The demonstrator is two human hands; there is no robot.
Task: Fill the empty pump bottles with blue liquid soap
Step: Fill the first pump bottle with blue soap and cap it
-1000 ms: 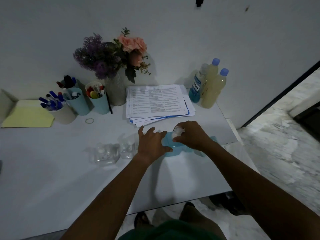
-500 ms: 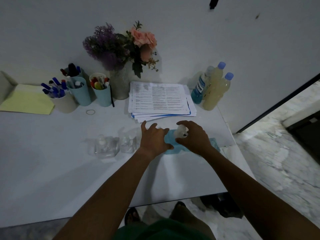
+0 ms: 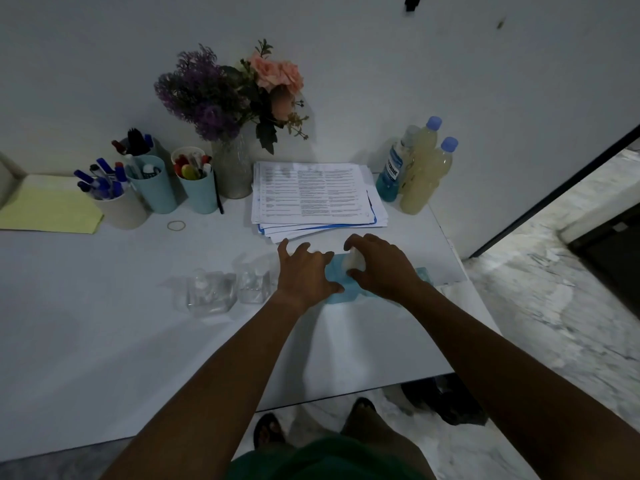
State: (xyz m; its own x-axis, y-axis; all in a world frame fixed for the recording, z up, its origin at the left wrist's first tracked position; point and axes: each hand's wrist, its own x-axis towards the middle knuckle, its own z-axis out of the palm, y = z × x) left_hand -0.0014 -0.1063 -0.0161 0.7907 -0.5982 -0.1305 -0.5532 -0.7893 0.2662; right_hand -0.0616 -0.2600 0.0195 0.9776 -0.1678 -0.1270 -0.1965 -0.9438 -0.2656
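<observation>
A blue soap pouch [image 3: 338,276] lies flat on the white table [image 3: 104,341], mostly hidden under both hands. My left hand [image 3: 304,275] rests on its left part with fingers spread and the thumb along its near edge, holding it down. My right hand [image 3: 379,268] curls around the pouch's white cap [image 3: 353,259], fingers and thumb pinching it. Two clear empty pump bottles [image 3: 209,292] [image 3: 252,284] stand just left of my left hand. I cannot tell whether the cap is on or loose.
Behind the hands lies a stack of printed papers [image 3: 311,195]. A flower vase [image 3: 233,168], pen cups [image 3: 156,188] and a yellow pad [image 3: 45,209] line the wall. Two yellowish bottles [image 3: 424,174] and a mouthwash bottle [image 3: 391,174] stand back right. The table's right edge [image 3: 457,271] is near.
Both hands stay on the pouch and cap. My right hand's fingers have shifted slightly around the cap. The camera has moved a little.
</observation>
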